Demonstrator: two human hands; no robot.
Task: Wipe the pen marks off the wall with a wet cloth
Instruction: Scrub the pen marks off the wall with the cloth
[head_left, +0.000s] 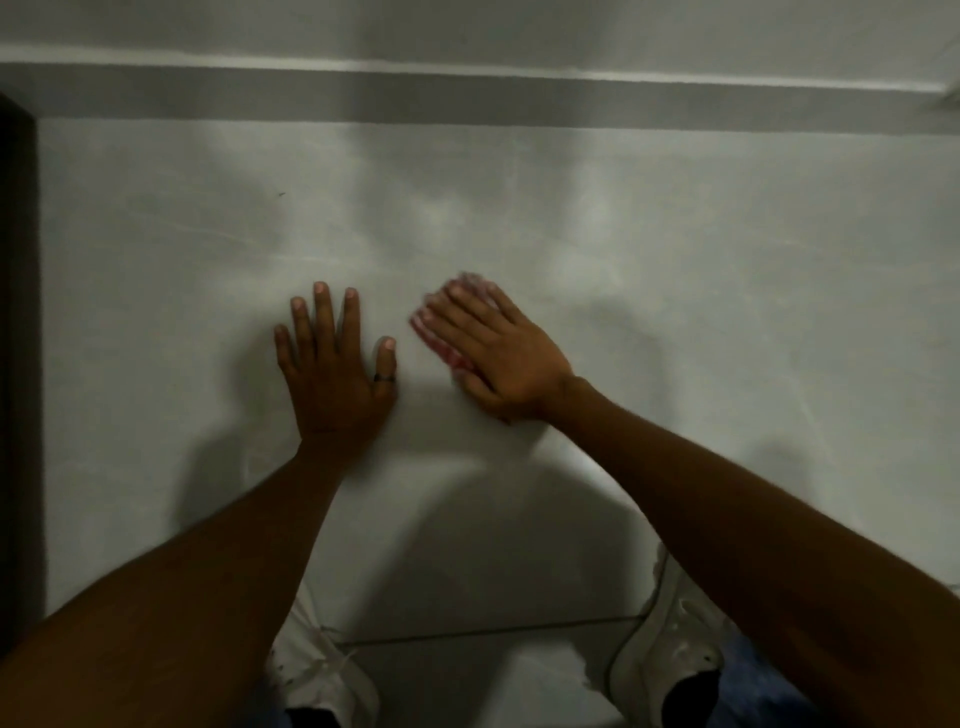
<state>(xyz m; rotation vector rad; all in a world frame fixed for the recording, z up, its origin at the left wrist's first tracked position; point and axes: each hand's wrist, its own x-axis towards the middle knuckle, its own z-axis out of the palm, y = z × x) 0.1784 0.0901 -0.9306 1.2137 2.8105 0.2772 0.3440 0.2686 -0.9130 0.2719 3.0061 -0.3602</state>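
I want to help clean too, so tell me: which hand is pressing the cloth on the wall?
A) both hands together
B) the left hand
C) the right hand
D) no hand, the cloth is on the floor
C: the red and white cloth peeks out from under the right hand, which lies over it on the wall, while the left hand rests flat and bare on the wall beside it.
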